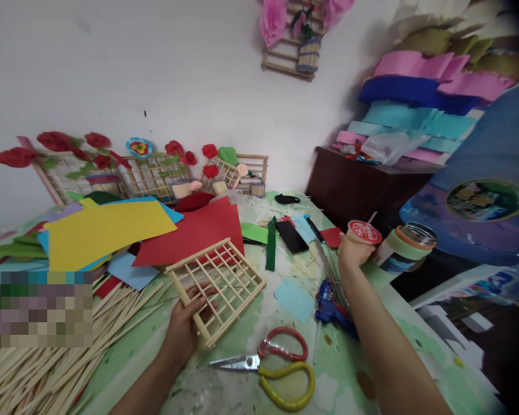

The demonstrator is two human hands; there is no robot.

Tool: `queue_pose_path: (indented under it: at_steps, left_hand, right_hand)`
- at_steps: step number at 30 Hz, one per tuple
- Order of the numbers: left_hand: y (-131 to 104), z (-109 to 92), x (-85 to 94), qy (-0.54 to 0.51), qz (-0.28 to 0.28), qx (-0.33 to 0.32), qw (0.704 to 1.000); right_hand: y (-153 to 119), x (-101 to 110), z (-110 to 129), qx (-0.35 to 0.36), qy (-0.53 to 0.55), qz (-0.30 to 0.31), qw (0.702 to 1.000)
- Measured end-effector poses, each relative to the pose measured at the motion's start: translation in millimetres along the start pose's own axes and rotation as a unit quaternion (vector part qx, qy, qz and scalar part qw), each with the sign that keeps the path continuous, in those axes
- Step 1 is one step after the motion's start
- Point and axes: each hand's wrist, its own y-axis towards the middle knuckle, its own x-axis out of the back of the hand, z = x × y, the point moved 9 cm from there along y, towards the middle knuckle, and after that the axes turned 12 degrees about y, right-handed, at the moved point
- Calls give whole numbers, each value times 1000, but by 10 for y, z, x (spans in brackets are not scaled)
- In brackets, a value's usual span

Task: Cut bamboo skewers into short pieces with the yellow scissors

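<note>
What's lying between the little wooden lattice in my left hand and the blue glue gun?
In the head view, a piece of light blue paper lies between the lattice in your left hand and the glue gun.

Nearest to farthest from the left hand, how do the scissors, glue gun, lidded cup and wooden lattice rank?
1. Wooden lattice: in the left hand.
2. Scissors: just right of it.
3. Glue gun: farther right.
4. Lidded cup: in the right hand.
</note>
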Motion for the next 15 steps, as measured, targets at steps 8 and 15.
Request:
queue_pose_path:
  at_steps: [8,15]
  left_hand:
    - [33,38,0,-6,10,2,1000]
    - [35,42,9,-2,10,-1,1000]
  right_hand:
    - [19,69,160,20,29,-79,996]
    - [-48,84,694,108,98,-20,989]
